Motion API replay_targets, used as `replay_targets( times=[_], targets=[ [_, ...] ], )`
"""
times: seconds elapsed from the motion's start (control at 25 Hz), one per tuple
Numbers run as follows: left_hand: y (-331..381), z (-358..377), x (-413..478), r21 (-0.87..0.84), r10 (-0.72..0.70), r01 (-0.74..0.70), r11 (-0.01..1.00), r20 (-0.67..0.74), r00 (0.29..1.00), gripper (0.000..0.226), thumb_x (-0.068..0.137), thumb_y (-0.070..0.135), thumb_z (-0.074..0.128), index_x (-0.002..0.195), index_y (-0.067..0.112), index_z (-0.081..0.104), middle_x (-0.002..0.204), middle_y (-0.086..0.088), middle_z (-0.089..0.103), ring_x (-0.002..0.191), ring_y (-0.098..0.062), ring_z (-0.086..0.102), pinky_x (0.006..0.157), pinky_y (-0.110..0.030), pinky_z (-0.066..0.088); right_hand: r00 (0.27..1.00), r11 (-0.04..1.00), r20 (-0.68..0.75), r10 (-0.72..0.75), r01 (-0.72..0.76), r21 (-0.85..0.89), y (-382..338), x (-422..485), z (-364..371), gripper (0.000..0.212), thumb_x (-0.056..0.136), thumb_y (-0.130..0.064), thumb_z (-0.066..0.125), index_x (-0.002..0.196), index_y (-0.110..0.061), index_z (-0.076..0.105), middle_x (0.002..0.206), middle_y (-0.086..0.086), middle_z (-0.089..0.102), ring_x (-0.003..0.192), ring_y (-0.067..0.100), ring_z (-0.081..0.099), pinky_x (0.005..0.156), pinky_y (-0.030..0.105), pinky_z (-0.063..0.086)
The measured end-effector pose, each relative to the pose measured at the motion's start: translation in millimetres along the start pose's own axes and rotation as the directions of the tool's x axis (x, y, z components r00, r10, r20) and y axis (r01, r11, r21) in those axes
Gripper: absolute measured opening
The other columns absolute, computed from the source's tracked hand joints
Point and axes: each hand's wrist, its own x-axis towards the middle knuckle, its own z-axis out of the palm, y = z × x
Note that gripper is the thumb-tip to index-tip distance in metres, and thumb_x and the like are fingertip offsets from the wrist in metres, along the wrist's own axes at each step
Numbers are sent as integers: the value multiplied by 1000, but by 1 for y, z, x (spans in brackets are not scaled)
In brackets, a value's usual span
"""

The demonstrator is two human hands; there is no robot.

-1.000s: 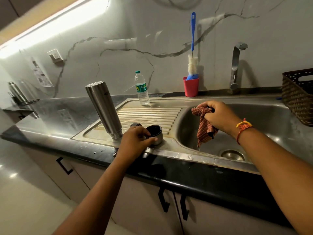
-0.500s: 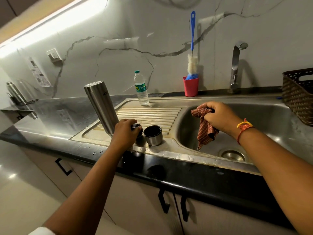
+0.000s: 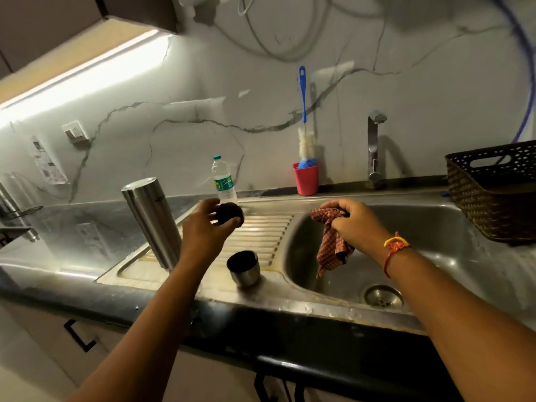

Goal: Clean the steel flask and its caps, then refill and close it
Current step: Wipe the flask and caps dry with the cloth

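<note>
At a stainless steel sink unit set in a dark worktop, you hold a small, round, dark inner cap [image 3: 229,215] in your left hand [image 3: 203,227], fingers [image 3: 209,203] curled narrowly around it, raised above the ribbed draining board [image 3: 261,230]. The cap is blurred, so you cannot make out its detail. Your right hand [image 3: 355,220] grips a bunched red-checked cloth [image 3: 330,245], its fingers closed tight on the fabric, which hangs limp into the sink basin [image 3: 435,236] near the basin's left wall. A red and yellow thread band [image 3: 394,246] circles your right wrist.

The brushed steel flask [image 3: 150,221], a tall, smooth cylinder, stands inverted and appears tilted at the left end of the draining board. Its steel outer cap [image 3: 243,268], cup-shaped with a dark interior, sits mouth up at the board's front edge, just beside the basin and apart from the flask.

Along the back edge of the worktop stand a clear plastic water bottle [image 3: 223,181] with a green lid and label, a red cup [image 3: 306,178] holding a blue-handled bottle brush [image 3: 303,111] with white bristles, and a chrome tap [image 3: 374,149]. A dark woven plastic basket [image 3: 493,198] rests at the right end, by the basin's rim. The wall [image 3: 203,82] behind is white marble with grey veins, lit by a strip light [image 3: 78,79] under the cabinet.
</note>
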Motion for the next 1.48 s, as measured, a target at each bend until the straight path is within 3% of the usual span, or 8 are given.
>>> replay_targets(
  times=[0.16, 0.32, 0.44, 0.56, 0.8, 0.96, 1.24, 1.48],
  targets=[
    [67, 59, 3, -665, -89, 254, 703, 271, 958, 31, 98, 17, 66, 127, 10, 60, 115, -11, 69, 106, -23, 68, 87, -33, 60, 991, 879, -97, 96, -39, 476, -5, 2, -15, 35, 93, -1, 45, 117, -15, 65, 102, 9, 70, 88, 22, 66, 69, 31, 55],
    [98, 114, 2, -756, -226, 573, 315, 527, 819, 29, 101, 31, 58, 120, 11, 62, 109, -15, 64, 92, -21, 60, 71, -28, 53, 983, 643, -97, 156, -27, 766, -4, 5, -27, 23, 89, -16, 64, 111, -11, 69, 102, 15, 71, 86, 28, 68, 71, 38, 57],
    [100, 137, -4, -703, -225, 622, 343, 582, 782, 34, 100, 42, 58, 120, 15, 59, 111, -14, 61, 88, -21, 59, 66, -30, 53, 971, 724, -187, 151, 20, 689, 2, 12, -30, 22, 86, -25, 72, 107, -18, 72, 102, 10, 74, 94, 30, 70, 76, 42, 59],
    [91, 148, -4, -735, -138, 551, 395, 546, 826, 40, 101, 43, 56, 127, 13, 56, 120, -18, 66, 80, -20, 66, 60, -28, 56, 918, 958, -386, -91, 187, 218, 6, 17, -25, 26, 91, -37, 65, 112, -21, 71, 105, 0, 73, 99, 19, 68, 83, 37, 59],
    [78, 153, -6, -741, 82, 469, 480, 571, 817, 37, 92, 24, 66, 124, 6, 62, 112, -13, 75, 105, -24, 74, 86, -34, 60, 740, 773, -305, -599, 437, -460, 11, 17, -20, 30, 96, -27, 60, 124, -22, 65, 122, -4, 67, 111, 12, 61, 95, 28, 52],
    [76, 152, -3, -773, 48, 478, 417, 544, 838, 31, 93, 20, 66, 121, 7, 65, 106, -10, 77, 102, -22, 75, 82, -31, 61, 856, 793, -135, -499, 388, -470, 13, 15, -16, 46, 97, -16, 56, 141, -29, 50, 145, -6, 51, 131, 15, 48, 111, 32, 40],
    [72, 155, 0, -766, -27, 608, 210, 617, 787, 37, 93, 29, 68, 121, 5, 68, 115, -15, 75, 111, -27, 71, 98, -38, 57, 833, 762, -159, -530, 386, -520, 17, 16, -10, 49, 94, -11, 56, 139, -31, 53, 144, -9, 50, 126, 20, 51, 107, 41, 45],
    [75, 157, -1, -760, 36, 514, 397, 573, 819, 29, 97, 22, 64, 121, 6, 67, 111, -11, 76, 105, -23, 74, 83, -31, 60, 860, 842, -229, -456, 334, -424, 13, 14, -21, 43, 96, -12, 56, 137, -27, 57, 143, -8, 52, 130, 11, 48, 109, 34, 44]
  ],
)
